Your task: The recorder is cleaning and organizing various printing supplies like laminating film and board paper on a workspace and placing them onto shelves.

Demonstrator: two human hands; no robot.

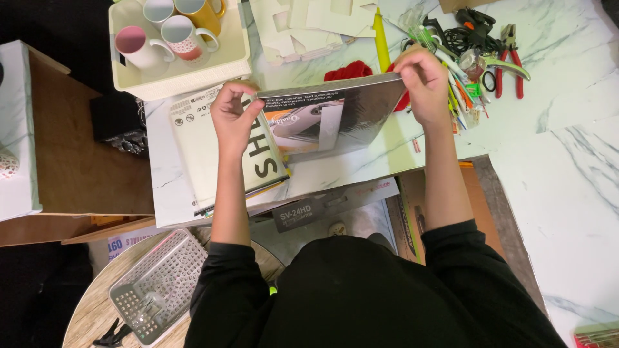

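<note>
We see the left hand and right hand each pinching an upper corner of a glossy packet, holding it tilted above the marble worktop, so its face shows.

Both hands raised, grips pinched.

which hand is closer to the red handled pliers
Right. The right hand pinches the top right corner of the glossy flat package, just left of the tool pile where the red-handled pliers lie. The left hand holds the package's left edge, far across the table.
</note>
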